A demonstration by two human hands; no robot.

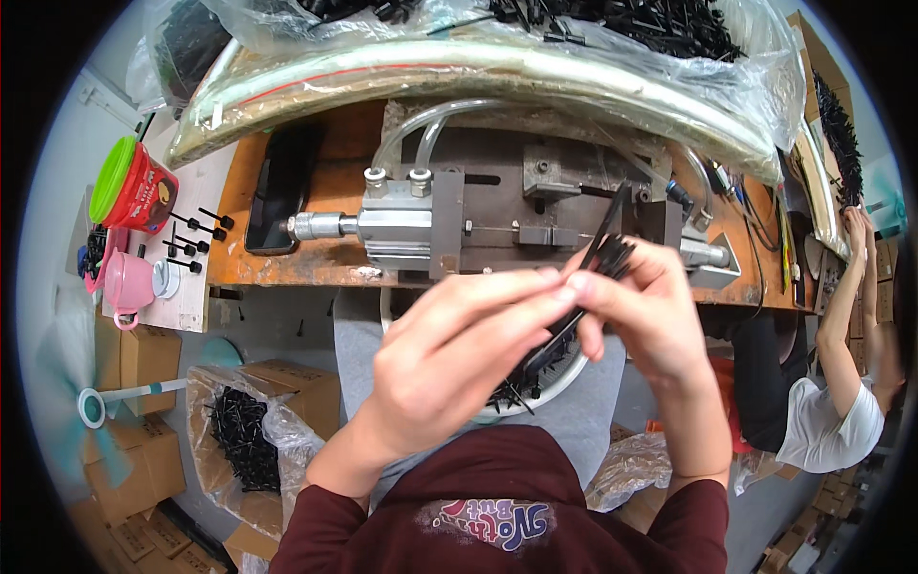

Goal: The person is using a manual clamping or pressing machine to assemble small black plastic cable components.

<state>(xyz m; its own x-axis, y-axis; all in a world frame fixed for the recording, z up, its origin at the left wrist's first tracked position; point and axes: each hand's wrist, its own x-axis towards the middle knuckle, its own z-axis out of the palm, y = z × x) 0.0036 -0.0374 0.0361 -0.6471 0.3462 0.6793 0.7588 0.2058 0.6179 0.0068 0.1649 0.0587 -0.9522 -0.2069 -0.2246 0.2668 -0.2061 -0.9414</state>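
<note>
In front of the bench, my right hand (645,301) is closed around a bundle of thin black plastic sticks (612,256), with one long piece sticking up past the rest. My left hand (464,344) meets it from the left, its fingers pressed together at the lower part of the bundle. Below my hands, a white round basin (572,378) rests on my lap, partly hidden, with black stemmed pieces in it. Just beyond the hands, a metal fixture with a silver air cylinder (397,230) and a small clamp block (540,234) is mounted on the wooden bench.
Clear bags of black pieces (631,29) lie behind the fixture. At left are a phone (279,196), a red bucket (143,191), a pink cup (129,282) and loose black pieces (191,230). An open bag (244,435) and fan (91,408) stand below; a co-worker (841,411) sits right.
</note>
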